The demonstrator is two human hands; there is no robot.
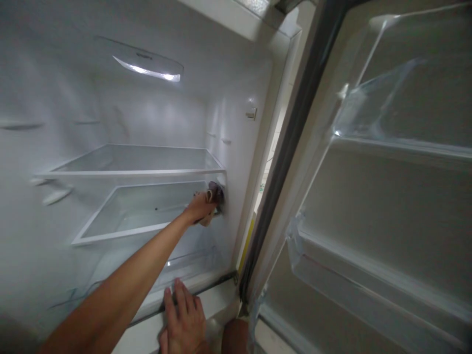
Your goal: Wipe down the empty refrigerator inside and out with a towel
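Note:
My left hand [201, 206] reaches deep into an open refrigerator, its arm coming in from the lower left. Its fingers are closed on a crumpled cloth [216, 192], greyish brown with a tan part hanging below. The cloth is against the inner right wall [236, 162], just under the right end of the upper glass shelf [147, 158]. Below it lies the lower glass shelf [147, 209]. My right hand [184, 317] rests on the refrigerator's front bottom edge, fingers stretched out and holding nothing.
On the right the refrigerator door [368, 196] stands open, with a dark gasket [291, 142] and clear door bins [354, 275]. A clear drawer [188, 260] sits below the shelves. A lit lamp [147, 71] is overhead. Part of a leg [235, 337] shows at the bottom.

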